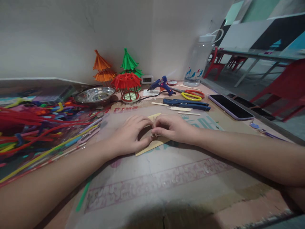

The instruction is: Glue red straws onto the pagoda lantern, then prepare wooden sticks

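Observation:
A thin pale wooden stick [154, 123] stands roughly upright over a yellowish flat board [145, 150]. My right hand [175, 128] pinches it between thumb and fingers. From the other side, my left hand [133, 134] curves around in a C shape, its thumb and fingertips meeting at the same stick. The lower end of the stick is partly hidden by my fingers, so I cannot tell whether it touches the board. Beyond my hands lie several loose wooden sticks [179, 109] and blue-handled cutters [188, 104].
A blue glue gun [163, 85], scissors [192, 94], a phone [230, 106] and a water bottle [195, 62] stand or lie toward the back right. Behind are a red-roofed model [127, 83] and a metal bowl [95, 95]. Colourful pipe cleaners [35, 127] heap at the left.

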The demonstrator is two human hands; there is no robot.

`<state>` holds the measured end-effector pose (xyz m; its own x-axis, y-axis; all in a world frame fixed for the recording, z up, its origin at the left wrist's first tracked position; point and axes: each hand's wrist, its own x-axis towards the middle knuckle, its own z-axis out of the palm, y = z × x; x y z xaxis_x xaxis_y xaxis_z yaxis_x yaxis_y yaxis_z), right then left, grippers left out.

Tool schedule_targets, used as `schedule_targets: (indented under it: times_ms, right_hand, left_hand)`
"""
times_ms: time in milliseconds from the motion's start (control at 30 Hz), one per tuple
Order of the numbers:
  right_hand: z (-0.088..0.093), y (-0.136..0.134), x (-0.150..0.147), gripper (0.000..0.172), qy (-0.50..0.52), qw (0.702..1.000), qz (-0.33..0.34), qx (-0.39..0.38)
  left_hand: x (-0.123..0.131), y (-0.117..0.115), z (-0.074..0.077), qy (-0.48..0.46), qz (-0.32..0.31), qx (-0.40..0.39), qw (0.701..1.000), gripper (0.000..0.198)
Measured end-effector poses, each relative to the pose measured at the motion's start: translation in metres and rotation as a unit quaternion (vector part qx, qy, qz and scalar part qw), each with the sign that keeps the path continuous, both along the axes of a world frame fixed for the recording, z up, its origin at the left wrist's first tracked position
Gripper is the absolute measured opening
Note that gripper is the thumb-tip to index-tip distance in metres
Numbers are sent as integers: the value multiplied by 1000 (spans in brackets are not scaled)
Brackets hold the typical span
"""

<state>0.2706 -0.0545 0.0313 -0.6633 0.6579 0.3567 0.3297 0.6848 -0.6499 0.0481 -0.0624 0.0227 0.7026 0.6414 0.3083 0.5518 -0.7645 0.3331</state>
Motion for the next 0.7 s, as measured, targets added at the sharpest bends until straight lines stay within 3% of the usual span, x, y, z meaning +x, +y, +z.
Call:
schedule_targets:
  times_ms: [200, 333, 600, 700]
  right_hand:
    - [-2, 1, 0, 17, -35, 998, 6, 46]
    - [-3, 0, 1, 14, -47, 998, 14, 46]
    - [-1, -1, 2, 15, -69, 995, -2, 76]
    - [0, -4, 1, 15, -74, 995, 23, 64]
  left_hand:
    - [0, 0, 0, 12, 2, -19, 1000, 28]
    - [-2, 1, -1, 27, 1, -35, 999, 38]
    - [-1, 2, 0, 33, 3, -28, 999, 38]
    - [-1, 2, -1, 32, 4, -30, 999, 39]
